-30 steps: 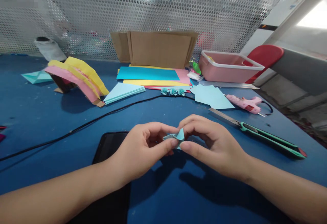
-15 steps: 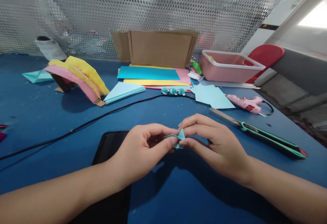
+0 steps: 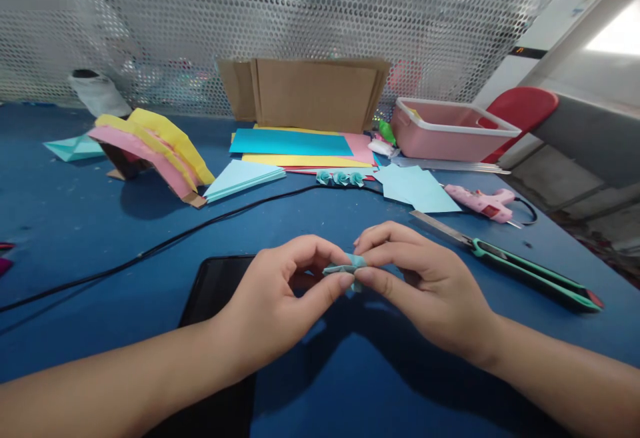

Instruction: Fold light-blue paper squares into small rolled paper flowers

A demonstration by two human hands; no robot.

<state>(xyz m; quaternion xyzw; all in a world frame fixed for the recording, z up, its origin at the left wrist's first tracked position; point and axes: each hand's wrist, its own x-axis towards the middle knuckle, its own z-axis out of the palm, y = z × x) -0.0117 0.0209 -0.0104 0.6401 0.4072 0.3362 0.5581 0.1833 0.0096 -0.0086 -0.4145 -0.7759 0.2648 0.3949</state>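
A small folded piece of light blue paper [image 3: 345,267] is held between both hands just above the blue table [image 3: 75,225]. My left hand [image 3: 280,298] pinches its left side with thumb and fingers closed. My right hand [image 3: 425,285] pinches its right side, fingertips pressed together over the fold. Most of the paper piece is hidden by the fingers. A black phone [image 3: 213,278] lies flat under my left wrist.
Green-handled scissors [image 3: 520,268] lie to the right, a pink glue gun [image 3: 477,201] beyond them. Three small blue paper rosettes [image 3: 341,177], coloured paper sheets [image 3: 295,148], a cardboard box [image 3: 310,95], a pink tub [image 3: 450,130] and a black cable [image 3: 150,248] sit further back.
The upright blue paper point has been pressed down flatter between my fingertips. Both hands stayed in nearly the same place.
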